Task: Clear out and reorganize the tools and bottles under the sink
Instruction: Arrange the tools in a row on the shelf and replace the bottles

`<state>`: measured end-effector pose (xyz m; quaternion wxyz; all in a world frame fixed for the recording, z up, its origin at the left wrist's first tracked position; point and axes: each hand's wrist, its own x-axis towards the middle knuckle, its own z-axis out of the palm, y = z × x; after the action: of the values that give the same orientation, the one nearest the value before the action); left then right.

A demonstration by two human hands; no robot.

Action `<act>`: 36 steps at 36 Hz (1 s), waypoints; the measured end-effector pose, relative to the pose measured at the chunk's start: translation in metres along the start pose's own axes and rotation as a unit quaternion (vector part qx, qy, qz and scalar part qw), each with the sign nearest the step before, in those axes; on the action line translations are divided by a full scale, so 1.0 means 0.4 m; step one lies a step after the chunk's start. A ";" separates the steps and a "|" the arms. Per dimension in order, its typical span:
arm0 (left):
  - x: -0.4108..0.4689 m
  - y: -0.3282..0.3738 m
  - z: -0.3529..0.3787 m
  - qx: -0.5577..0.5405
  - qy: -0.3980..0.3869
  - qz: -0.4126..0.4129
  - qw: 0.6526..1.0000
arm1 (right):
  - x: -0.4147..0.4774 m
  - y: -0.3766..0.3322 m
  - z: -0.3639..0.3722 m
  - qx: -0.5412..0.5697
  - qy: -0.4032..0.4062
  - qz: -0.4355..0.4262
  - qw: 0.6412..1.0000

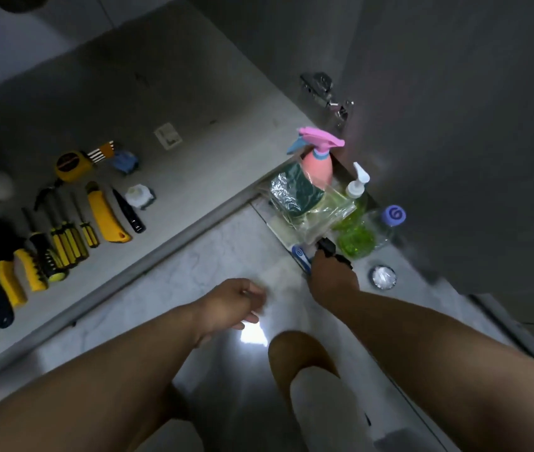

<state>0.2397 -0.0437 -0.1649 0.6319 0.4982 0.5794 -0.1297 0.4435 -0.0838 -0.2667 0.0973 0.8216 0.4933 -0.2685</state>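
Observation:
Tools lie in a row on the cabinet floor [194, 102] at left: yellow-handled screwdrivers [63, 239], a yellow utility knife [106, 213], a yellow tape measure [71, 165], pliers [8, 272]. On the tiled floor at right stand a pink spray bottle [317, 164], a green pump bottle [355, 223], a clear bottle with a purple cap [389, 223] and bagged sponges [295, 194]. My right hand [332, 278] grips a small black object [327, 247] beside the green bottle. My left hand [233, 305] hovers over the floor, fingers loosely curled, holding nothing.
The open grey cabinet door [454, 141] with its metal hinge [327, 93] stands at right. A blue-and-white item [301, 256] lies by my right hand, a round metal lid [383, 277] to its right. My knee [301, 353] is below the hands.

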 end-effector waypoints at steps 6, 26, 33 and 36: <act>0.033 -0.038 -0.026 -0.034 0.027 -0.021 0.999 | -0.034 -0.028 0.004 0.140 -0.095 -0.062 0.984; 0.061 -0.076 -0.050 -0.172 0.051 0.042 0.983 | -0.081 0.012 -0.010 0.102 0.121 -0.091 0.983; 0.059 -0.077 -0.059 -0.154 0.064 0.067 0.984 | -0.039 0.051 -0.018 0.000 0.050 -0.062 0.997; 0.052 -0.074 -0.066 -0.144 0.059 0.083 0.984 | -0.038 0.053 -0.010 -0.013 0.022 -0.058 0.998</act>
<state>0.2079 -0.0283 -0.1926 0.6708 0.4549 0.5845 0.0377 0.4576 -0.1042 -0.2572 0.0811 0.7958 0.5459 -0.2493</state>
